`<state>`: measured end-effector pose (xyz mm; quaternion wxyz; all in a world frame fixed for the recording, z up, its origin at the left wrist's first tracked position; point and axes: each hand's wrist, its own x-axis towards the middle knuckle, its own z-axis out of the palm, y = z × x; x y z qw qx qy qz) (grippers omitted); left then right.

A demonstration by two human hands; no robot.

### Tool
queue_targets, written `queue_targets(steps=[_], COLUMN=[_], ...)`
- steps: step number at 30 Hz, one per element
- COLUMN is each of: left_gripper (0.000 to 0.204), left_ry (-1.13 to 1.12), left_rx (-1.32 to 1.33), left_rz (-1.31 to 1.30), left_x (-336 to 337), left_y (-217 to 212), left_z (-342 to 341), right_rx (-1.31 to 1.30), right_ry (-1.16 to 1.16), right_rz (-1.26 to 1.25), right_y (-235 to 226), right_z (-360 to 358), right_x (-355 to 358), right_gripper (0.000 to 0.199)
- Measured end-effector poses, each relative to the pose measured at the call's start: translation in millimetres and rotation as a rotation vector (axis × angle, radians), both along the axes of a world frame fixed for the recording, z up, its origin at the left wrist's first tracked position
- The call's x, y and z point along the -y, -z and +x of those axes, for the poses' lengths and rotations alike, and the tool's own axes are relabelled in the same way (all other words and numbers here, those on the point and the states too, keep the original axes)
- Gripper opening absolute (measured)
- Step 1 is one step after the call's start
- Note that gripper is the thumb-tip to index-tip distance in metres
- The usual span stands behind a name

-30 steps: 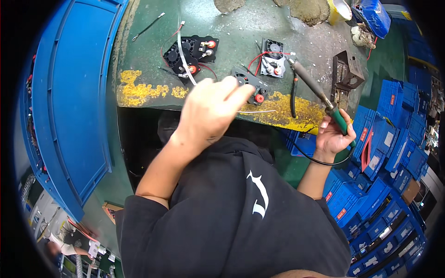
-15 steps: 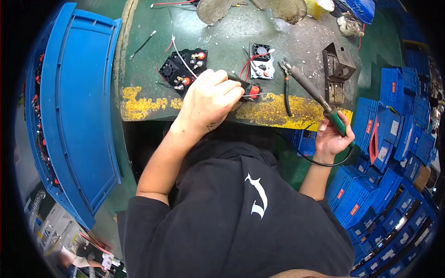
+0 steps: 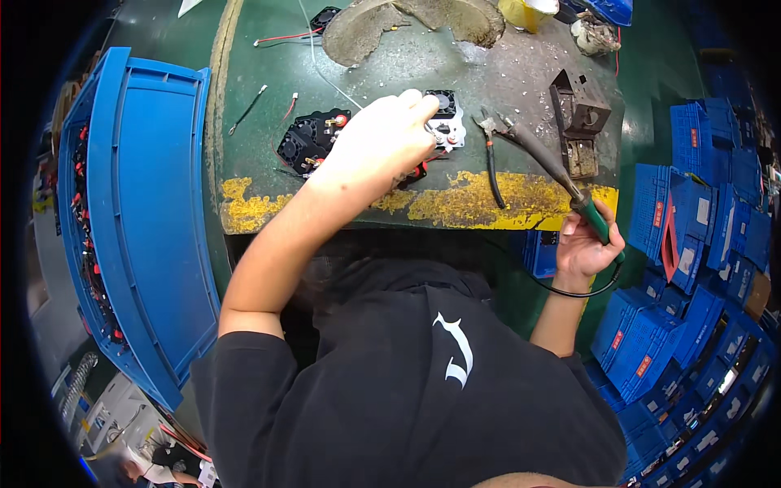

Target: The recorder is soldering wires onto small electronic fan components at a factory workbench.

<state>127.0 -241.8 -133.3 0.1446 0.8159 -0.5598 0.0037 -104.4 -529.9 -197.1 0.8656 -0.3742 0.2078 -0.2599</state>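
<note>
My left hand (image 3: pixel 382 138) reaches over the green bench (image 3: pixel 407 65), its fingertips pinched on the white-framed small fan part (image 3: pixel 447 122). A thin solder wire (image 3: pixel 325 73) runs up from under that hand. Just left of it lies a black fan assembly (image 3: pixel 305 140) with red terminals. My right hand (image 3: pixel 587 244) hangs off the bench's front edge, closed on the green handle of a soldering iron (image 3: pixel 541 159). The iron's dark shaft points up-left toward the fan part. Small pliers (image 3: pixel 490 154) lie beside the iron's tip.
A large blue crate (image 3: pixel 142 220) holding several black and red parts stands at my left. Stacked blue bins (image 3: pixel 700 211) fill the right side. A metal iron stand (image 3: pixel 579 122) sits on the bench at the right, and the front edge has worn yellow paint (image 3: pixel 480 203).
My left hand has moved right, from the small black part at the bench's front edge to the white-framed fan part. The right hand still holds the iron, about as before.
</note>
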Motion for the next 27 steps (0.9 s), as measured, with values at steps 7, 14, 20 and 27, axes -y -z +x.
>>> queue_targets(steps=[7,14,20,27], left_gripper=[0.018,0.038,0.025,0.037], left_ry=[-0.5,-0.5,-0.527,-0.479], left_rx=[-0.028,-0.111,-0.002,-0.212], left_rz=[-0.317,-0.247,-0.252,-0.304], left_x=[-18.5,-10.0,-21.8,-29.5], left_y=[18.2,35.2,37.6,8.5], left_z=[-51.8,-78.3,-56.2,-52.3], right_rx=[-0.042,-0.064,-0.015,-0.042], right_ry=[0.041,-0.049,-0.068,0.091], right_rz=[0.051,0.04,0.013,0.024], right_y=[6.4,1.0,-6.4,-1.0], right_z=[-0.3,26.4,3.0,-30.2], right_x=[7.9,-0.2,-7.6,-17.4], right_gripper=[0.055,0.056,0.055,0.054])
